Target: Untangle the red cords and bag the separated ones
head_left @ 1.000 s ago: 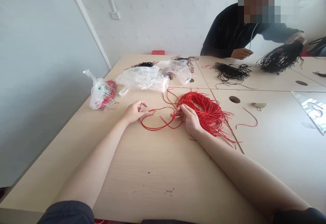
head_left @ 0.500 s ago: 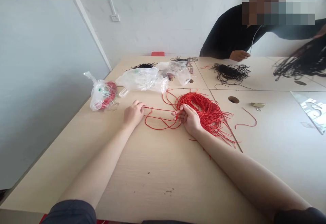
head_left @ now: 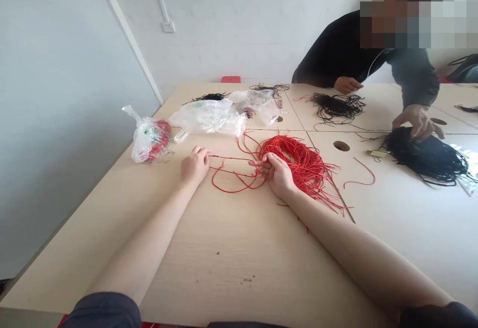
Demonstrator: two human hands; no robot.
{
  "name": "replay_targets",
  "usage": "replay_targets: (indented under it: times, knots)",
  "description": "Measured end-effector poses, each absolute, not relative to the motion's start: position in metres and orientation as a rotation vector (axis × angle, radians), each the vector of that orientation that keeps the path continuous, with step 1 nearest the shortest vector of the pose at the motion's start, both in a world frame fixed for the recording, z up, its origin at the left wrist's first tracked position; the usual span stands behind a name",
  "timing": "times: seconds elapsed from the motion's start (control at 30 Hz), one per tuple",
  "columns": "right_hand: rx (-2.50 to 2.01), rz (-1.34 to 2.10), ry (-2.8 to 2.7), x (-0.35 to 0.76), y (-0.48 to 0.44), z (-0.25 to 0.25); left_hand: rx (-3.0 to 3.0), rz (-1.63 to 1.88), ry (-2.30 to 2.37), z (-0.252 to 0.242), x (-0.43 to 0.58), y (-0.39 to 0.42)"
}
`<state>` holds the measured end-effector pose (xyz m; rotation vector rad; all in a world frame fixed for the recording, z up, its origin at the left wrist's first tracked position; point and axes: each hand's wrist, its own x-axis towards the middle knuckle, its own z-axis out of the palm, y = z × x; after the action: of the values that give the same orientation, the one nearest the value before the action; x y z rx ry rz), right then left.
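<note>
A loop of red cord [head_left: 232,158] is stretched between my two hands, just above the table. My left hand [head_left: 195,165] is closed and pinches the loop's left end. At the other end, my right hand [head_left: 277,172] is closed on the cord, with some fingers inside the loop and the thumb laid over. Loose tails of the same cord curve down below the loop. A large bundle of braided red cords [head_left: 298,161] lies on the table right behind and beside my right hand, which partly hides it.
Clear plastic bags [head_left: 209,117] and a bag with red cord [head_left: 152,139] lie ahead. Across the table, a co-worker's hand [head_left: 418,122] rests on a black cord bundle [head_left: 429,156]. Another black bundle [head_left: 336,107], a cable hole [head_left: 341,146] and a metal clip [head_left: 375,155] are nearby.
The co-worker has brought down a bundle of black cords onto the right side of the table, partly covering the glass sheet there. My hands and the red loop have barely moved.
</note>
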<state>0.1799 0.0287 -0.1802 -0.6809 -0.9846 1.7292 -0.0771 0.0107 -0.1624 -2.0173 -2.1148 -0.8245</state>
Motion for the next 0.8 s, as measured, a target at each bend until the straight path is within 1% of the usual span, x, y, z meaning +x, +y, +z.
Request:
replay_targets:
  times: [0.17,0.33,0.37,0.43,0.5,0.67,0.8]
  knots:
    - [-0.675,1.752,-0.991,0.18,0.03,-0.181,-2.102,-1.153,-2.012,-0.149,-0.043,-0.003]
    - [-0.667,1.72,-1.019,0.179,0.03,-0.182,-2.395,-1.34,-1.965,-0.153,0.011,-0.022]
    - [-0.662,1.714,-1.026,0.179,0.029,-0.182,-2.442,-1.423,-2.003,-0.156,0.019,-0.023]
    - [-0.646,1.697,-1.05,0.178,0.029,-0.183,-2.494,-1.756,-2.207,-0.161,0.027,-0.021]
    - [-0.645,1.669,-1.093,0.177,0.028,-0.183,-2.505,-1.997,-2.377,-0.166,0.028,-0.017]
    - [-0.734,1.533,-1.24,0.177,0.026,-0.181,-2.644,-2.139,-2.531,-0.171,0.02,-0.012]
    - [-0.81,1.436,-1.302,0.176,0.025,-0.181,-2.662,-2.223,-2.657,-0.148,0.01,-0.01]
